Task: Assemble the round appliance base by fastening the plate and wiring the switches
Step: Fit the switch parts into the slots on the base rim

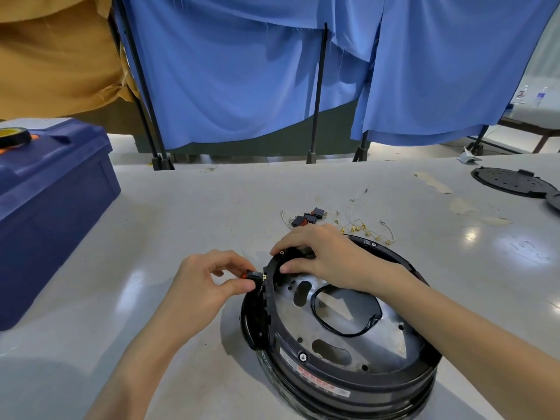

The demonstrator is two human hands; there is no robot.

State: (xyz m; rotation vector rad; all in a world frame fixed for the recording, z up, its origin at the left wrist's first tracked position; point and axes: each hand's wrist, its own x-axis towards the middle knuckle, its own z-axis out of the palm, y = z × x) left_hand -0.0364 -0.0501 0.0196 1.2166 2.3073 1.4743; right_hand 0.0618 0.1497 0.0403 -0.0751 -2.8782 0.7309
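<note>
Pinching a small black switch [252, 275] with a red face between thumb and curled forefinger, the person's left hand [209, 286] holds it against the outside of the round base [348, 386] at the rim's left side, where the switch's gold terminals touch the black wall. The other fingers of that hand are tucked in loosely.

The right hand [327, 256] grips the far-left part of the same rim, just beside the switch – fingers curled over the top, thumb pressed against the inner side. Its forearm crosses above the metal plate [394, 331] seated inside the base.

The base lies on the worktop [181, 207] close to its near edge, right of the middle.

Beyond the right hand, toward the worktop's middle, lie three spare switches [309, 218] and, just right of them, thin wires [360, 228] with gold terminals. A blue box [51, 207] stands at the left edge with a tape roll [13, 137] on top; a black round lid [512, 181] lies near the far right corner.
</note>
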